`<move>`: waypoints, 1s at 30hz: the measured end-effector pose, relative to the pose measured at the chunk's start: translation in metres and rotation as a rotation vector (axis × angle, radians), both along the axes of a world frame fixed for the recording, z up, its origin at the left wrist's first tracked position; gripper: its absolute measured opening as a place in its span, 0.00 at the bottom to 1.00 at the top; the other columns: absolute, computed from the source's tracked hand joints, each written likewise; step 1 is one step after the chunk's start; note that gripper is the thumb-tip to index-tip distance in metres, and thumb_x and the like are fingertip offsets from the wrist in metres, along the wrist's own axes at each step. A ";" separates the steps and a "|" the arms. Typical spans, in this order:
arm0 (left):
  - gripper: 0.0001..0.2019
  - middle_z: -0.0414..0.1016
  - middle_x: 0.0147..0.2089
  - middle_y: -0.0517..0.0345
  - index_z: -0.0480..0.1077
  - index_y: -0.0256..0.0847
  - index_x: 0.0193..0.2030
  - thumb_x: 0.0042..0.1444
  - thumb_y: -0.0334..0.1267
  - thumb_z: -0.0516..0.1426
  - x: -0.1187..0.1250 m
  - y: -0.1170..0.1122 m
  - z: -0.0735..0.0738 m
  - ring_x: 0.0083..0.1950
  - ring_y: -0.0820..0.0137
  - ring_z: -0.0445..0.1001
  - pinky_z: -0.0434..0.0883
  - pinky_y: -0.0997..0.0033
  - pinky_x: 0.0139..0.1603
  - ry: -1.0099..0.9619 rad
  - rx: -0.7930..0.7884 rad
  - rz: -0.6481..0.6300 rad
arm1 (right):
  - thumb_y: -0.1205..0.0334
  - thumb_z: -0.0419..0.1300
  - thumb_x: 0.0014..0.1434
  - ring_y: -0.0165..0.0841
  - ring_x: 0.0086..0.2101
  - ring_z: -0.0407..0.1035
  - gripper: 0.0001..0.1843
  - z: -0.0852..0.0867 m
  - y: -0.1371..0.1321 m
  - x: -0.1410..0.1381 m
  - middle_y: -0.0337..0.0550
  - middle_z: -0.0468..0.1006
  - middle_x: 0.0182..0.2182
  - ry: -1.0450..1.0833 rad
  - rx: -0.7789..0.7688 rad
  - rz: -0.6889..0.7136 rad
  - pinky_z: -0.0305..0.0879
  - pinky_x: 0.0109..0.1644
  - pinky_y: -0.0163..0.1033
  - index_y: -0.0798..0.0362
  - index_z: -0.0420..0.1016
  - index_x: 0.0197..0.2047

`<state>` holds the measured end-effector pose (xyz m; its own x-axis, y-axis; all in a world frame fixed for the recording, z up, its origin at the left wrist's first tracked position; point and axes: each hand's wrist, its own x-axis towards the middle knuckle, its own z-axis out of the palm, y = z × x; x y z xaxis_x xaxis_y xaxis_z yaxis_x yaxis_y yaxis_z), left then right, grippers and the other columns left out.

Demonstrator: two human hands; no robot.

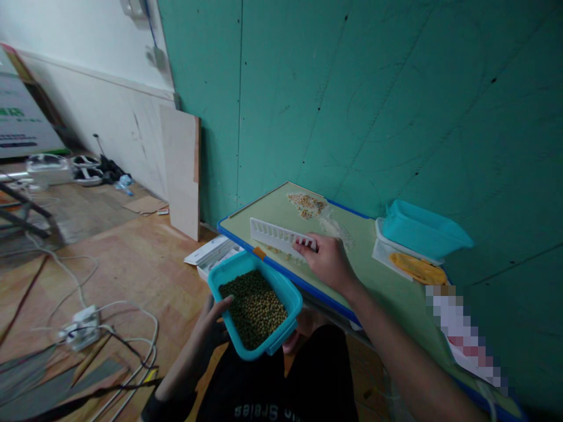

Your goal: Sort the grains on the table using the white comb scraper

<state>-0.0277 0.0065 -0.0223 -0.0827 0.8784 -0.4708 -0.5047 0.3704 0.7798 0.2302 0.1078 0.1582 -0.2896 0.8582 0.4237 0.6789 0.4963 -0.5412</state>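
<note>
My left hand (215, 325) grips the near left wall of a turquoise plastic basket (288, 296), its thumb over the rim. Dark green beans and pale yellow soybeans (261, 310) lie inside the basket, which I hold at the table's edge above my lap. In my right hand (328, 261) is a white slotted plastic strip (275, 233), pinched at its right end and standing on edge over the green tabletop (373, 299). Some yellowish bits lie on the surface below the strip. Farther back is a pile of mixed beans and grains (307, 205), with whitish grains scattered beside it.
A second turquoise basket (424, 228) stands at the table's back right, near a folded yellow cloth (417, 268). The green wall (308, 105) borders the table. A board (181, 173) leans left of it. A power strip (85, 327) and white cables lie on the floor.
</note>
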 end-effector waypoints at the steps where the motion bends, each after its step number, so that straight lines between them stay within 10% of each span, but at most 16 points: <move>1: 0.47 0.82 0.70 0.41 0.63 0.51 0.77 0.55 0.57 0.74 0.001 -0.002 0.003 0.54 0.44 0.90 0.87 0.47 0.48 0.016 0.008 -0.005 | 0.61 0.68 0.66 0.34 0.27 0.73 0.08 0.000 -0.002 0.001 0.42 0.84 0.26 0.005 0.002 0.001 0.62 0.32 0.37 0.52 0.87 0.35; 7: 0.44 0.76 0.76 0.41 0.62 0.52 0.78 0.59 0.58 0.71 0.007 -0.011 0.022 0.58 0.45 0.88 0.86 0.51 0.49 0.042 0.018 -0.027 | 0.60 0.67 0.66 0.35 0.28 0.76 0.08 -0.003 -0.015 0.013 0.43 0.86 0.28 0.043 0.010 -0.003 0.66 0.33 0.36 0.51 0.86 0.35; 30: 0.49 0.76 0.75 0.39 0.59 0.50 0.80 0.56 0.60 0.72 0.006 -0.007 0.014 0.59 0.42 0.87 0.86 0.49 0.51 0.044 0.008 -0.052 | 0.57 0.66 0.70 0.35 0.26 0.79 0.11 -0.017 -0.047 0.044 0.42 0.86 0.27 0.080 0.123 -0.032 0.70 0.32 0.35 0.51 0.87 0.37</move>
<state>-0.0216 -0.0008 -0.0081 -0.0574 0.8856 -0.4610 -0.4500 0.3892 0.8037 0.2744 0.0607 0.1410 -0.2236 0.8069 0.5468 0.6524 0.5407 -0.5310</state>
